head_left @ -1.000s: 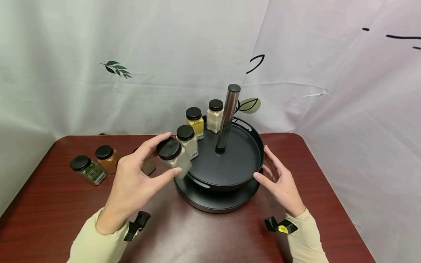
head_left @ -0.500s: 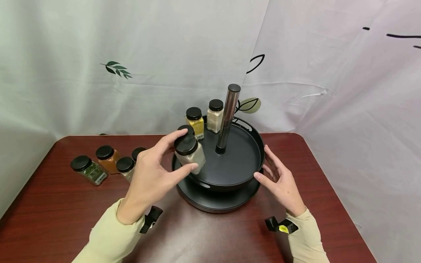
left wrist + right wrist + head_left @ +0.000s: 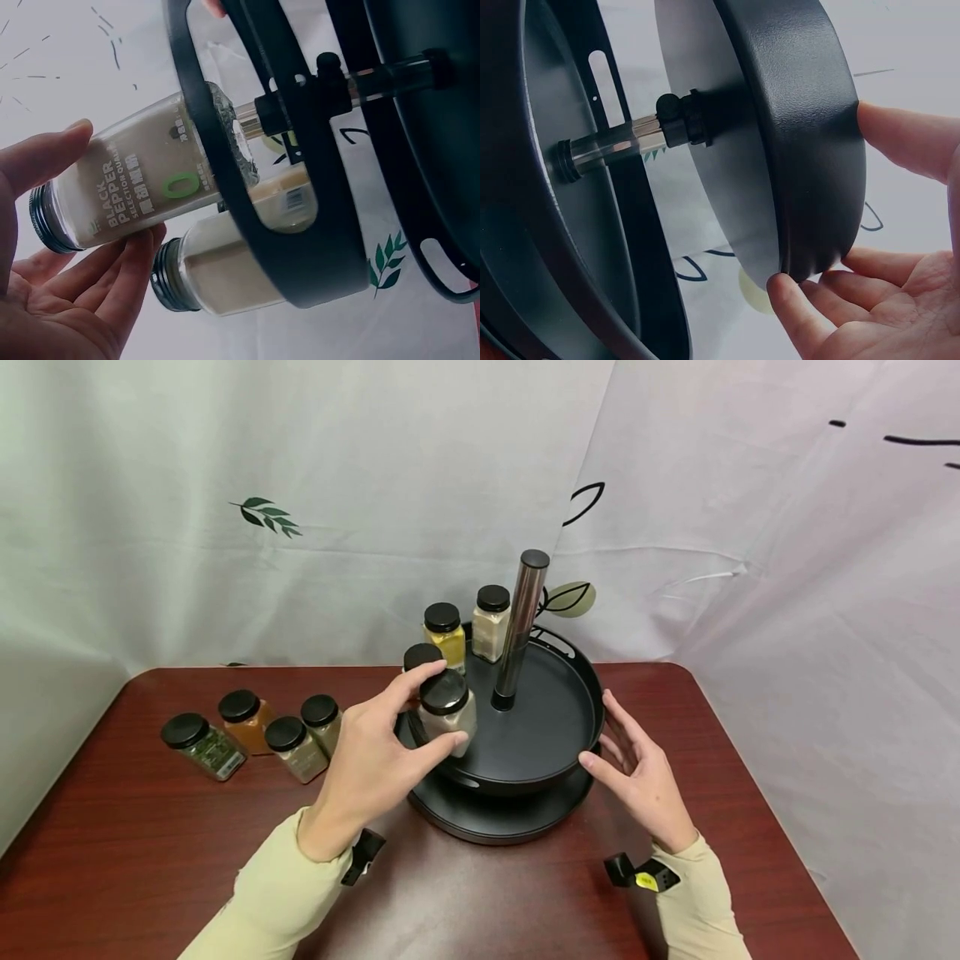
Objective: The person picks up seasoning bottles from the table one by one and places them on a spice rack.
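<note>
My left hand grips a black-lidded spice jar of greyish powder between thumb and fingers. Its label reads "BLACK PEPPER" on the jar in the left wrist view. The jar is upright inside the front-left rim of the upper tier of a black two-tier turntable rack; whether its base touches the floor I cannot tell. My right hand holds the upper tier's right rim, thumb and fingertips against the outer wall. Behind the held jar stand a partly hidden jar, a yellow jar and a cream jar.
Left on the table are several jars: green herbs, orange powder, and two paler ones, a front jar and a back jar. A metal post rises from the rack. The lower tier sits beneath; a curtain hangs behind.
My left hand has carried the pepper jar rightward from outside the rim to over the upper tier, uncovering two pale jars on the table. My right hand stays on the rim.
</note>
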Available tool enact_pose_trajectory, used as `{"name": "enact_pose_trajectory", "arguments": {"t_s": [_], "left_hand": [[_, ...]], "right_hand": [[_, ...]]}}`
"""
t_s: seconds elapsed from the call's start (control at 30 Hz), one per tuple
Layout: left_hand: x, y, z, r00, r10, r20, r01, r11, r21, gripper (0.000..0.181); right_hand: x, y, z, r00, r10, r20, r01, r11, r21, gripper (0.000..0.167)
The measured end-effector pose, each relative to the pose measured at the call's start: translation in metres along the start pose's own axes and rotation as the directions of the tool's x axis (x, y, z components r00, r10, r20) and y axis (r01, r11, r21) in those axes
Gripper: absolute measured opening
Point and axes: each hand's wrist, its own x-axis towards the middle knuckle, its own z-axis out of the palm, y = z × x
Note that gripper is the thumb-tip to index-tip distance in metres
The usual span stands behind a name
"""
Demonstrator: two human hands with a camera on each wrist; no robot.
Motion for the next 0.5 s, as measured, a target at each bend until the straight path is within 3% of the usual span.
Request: {"name": "enact_pose_trajectory", "arguments": {"t_s": [0.2, 0.5], "left_hand": [[-0.0020, -0.0016, 0.0046, 0.999, -0.021, 0.040, 0.021, 1.000, -0.012, 0.073], [-0.0061, -0.0035, 0.0095, 0.997, -0.055, 0.048, 0.054, 0.998, 0.008, 0.074]], "right_hand": [[0.0003, 0.0002, -0.0001, 1.000, 0.000, 0.005, 0.000, 1.000, 0.003, 0.079], [0.0002, 0.0010, -0.0002, 1.000, 0.007, 0.004, -0.007, 1.000, 0.003, 0.079]]}}
